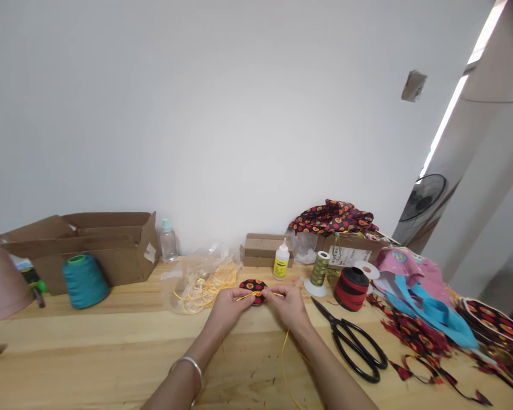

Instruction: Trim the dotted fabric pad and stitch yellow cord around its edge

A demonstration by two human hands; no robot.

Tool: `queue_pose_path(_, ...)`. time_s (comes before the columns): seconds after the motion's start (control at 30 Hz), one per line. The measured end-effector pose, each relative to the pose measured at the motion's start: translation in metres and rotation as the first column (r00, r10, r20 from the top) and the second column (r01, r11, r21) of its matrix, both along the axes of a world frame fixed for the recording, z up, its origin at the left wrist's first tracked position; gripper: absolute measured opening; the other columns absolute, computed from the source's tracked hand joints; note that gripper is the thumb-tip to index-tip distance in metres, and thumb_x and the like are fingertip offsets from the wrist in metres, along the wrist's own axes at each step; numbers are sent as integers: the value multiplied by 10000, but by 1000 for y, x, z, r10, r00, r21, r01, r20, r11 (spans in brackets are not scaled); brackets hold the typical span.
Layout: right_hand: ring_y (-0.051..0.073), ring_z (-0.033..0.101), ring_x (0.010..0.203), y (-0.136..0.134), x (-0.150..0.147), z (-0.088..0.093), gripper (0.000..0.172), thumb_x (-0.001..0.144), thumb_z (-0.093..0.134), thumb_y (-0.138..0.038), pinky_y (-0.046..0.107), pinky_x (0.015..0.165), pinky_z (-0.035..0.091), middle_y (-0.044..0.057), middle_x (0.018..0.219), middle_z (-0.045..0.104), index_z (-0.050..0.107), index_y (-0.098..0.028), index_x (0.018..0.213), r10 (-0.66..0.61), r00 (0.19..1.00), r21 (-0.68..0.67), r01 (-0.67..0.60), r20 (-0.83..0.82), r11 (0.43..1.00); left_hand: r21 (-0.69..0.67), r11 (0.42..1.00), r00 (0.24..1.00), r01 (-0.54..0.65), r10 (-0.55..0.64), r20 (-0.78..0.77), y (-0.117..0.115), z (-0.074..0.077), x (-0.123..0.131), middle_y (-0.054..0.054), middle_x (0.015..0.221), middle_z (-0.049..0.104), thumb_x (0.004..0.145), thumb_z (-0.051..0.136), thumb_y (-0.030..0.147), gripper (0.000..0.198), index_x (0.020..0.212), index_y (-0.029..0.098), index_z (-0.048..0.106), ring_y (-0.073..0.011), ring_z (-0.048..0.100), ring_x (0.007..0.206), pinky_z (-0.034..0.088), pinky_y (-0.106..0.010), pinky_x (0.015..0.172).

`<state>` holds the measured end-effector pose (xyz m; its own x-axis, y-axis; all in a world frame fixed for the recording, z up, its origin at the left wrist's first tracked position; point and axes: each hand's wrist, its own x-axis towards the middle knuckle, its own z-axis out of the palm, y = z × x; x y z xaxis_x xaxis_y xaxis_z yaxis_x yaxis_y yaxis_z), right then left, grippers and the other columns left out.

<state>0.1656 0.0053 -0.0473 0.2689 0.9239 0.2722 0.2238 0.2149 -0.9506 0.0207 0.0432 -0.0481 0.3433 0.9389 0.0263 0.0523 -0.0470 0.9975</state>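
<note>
A round black piece with a red and orange pattern [253, 283] lies on the wooden table between my hands. Yellow cord [284, 364] crosses it and trails from my right hand toward the table's front edge. My left hand [231, 304] pinches the cord at the left of the round piece. At its right side, my right hand [287, 306] pinches the cord too, with its fingertips over the patterned fabric. The fingertips of both hands nearly meet at the piece's middle.
Behind stand a glue bottle [281, 261], a small box [265, 246] and bagged yellow cord [205, 285]. Black scissors [350, 341], thread spools [351, 288] and fabric scraps [419, 333] lie to the right. A teal cone [84, 282] and open carton [111, 250] stand left.
</note>
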Motion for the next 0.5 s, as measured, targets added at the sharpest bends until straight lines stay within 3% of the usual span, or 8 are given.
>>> queue_pose_path(0.37, 170, 575, 578, -3, 1, 7, 227, 644, 578, -341, 256, 521, 443, 52, 633, 639, 651, -126, 649, -85, 994, 119, 92, -64, 989, -76, 997, 997, 23, -17, 74, 1, 0, -1, -44, 637, 698, 558, 669, 315, 249, 709, 118, 688, -161, 583, 555, 420, -246, 550)
queue_pose_path(0.5, 140, 519, 573, -3, 2, 6, 181, 682, 552, -292, 235, 517, 405, 35, 648, 590, 638, -133, 671, -105, 992, 182, 91, 74, 979, -70, 997, 996, 15, -8, 89, 0, 1, -1, -44, 633, 697, 544, 679, 309, 243, 691, 117, 692, -162, 584, 567, 419, -247, 573)
